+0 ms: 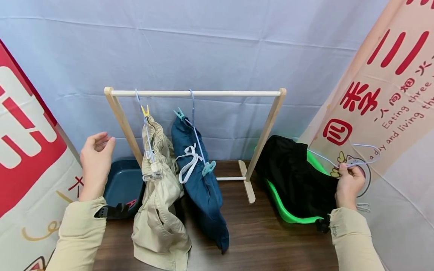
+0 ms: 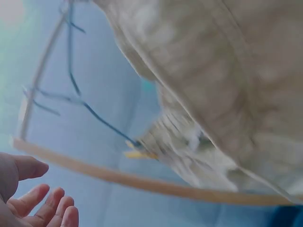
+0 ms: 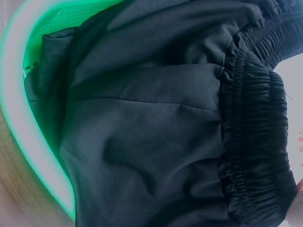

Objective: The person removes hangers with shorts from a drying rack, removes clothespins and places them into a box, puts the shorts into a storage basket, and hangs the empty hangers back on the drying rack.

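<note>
My right hand [image 1: 350,182] pinches a light purple wire hanger [image 1: 369,146] at the right, beside the elastic waistband of black pants [image 3: 142,137]. The black pants lie over a green basket [image 1: 288,216]; part of them is hidden inside. Whether a clothespin joins them to the hanger cannot be made out. My left hand [image 1: 97,156] is raised beside the rack's left post, fingers loosely bent, holding nothing. Beige pants [image 1: 159,222] and dark blue pants [image 1: 200,188] with a white drawstring hang on hangers from the rack [image 1: 234,93].
A dark blue bin [image 1: 123,177] stands behind my left wrist, with a pink clothespin [image 1: 131,203] in it. Yellow [image 1: 145,111] and teal [image 1: 180,113] clothespins clip the hung garments. Dark wood tabletop [image 1: 257,233] runs below; printed banners flank both sides.
</note>
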`<state>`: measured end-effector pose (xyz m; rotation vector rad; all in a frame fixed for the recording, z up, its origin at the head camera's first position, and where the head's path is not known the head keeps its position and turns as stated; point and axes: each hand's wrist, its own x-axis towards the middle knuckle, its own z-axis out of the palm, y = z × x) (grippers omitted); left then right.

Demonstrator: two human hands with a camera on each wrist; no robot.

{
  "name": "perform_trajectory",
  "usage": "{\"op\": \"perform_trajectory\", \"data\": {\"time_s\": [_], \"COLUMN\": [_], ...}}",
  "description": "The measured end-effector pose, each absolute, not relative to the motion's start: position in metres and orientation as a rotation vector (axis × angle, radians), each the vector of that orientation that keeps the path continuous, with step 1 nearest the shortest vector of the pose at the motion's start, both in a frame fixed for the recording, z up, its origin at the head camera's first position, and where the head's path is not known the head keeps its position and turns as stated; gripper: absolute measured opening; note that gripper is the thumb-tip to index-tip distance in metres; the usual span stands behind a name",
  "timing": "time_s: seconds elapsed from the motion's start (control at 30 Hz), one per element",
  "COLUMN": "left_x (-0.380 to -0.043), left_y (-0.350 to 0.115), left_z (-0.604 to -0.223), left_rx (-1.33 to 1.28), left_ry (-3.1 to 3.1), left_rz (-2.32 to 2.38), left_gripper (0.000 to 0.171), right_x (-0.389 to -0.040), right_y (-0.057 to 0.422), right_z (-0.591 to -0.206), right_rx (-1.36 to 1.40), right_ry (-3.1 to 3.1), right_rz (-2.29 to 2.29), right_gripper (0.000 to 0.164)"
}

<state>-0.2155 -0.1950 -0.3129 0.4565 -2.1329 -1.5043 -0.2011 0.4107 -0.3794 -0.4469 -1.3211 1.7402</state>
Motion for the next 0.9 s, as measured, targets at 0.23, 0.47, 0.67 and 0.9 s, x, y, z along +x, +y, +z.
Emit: {"op": "perform_trajectory", "data": {"time_s": [0.23, 0.47, 0.67, 0.9], "left_x": [-0.201, -0.183, -0.172, -0.168], "left_y": [-0.171, -0.141, -0.116, -0.09], "left_z": [-0.292, -0.276, -0.272, -0.272], "left_rx": [0.281, 0.084, -0.046, -0.151], "left_ry": [-2.098, -2.152, -2.221, -2.228], "left_rz": [-1.458, -1.433, -1.438, -1.49], "left_gripper": [0.04, 0.036, 0.035, 0.032], "right_x": [-0.2, -0.198, -0.197, -0.203], "right_y": [0.414, 0.413, 0.407, 0.402], "right_z": [-0.379, -0.379, -0.377, -0.38], "right_rx": [-0.432, -0.404, -0.371, -0.319], "right_ry": [-1.288, -1.275, -1.355, -1.464], "right_rz": [1.801, 1.817, 1.796, 1.791], "right_gripper": [0.037, 0.04, 0.045, 0.043]}}
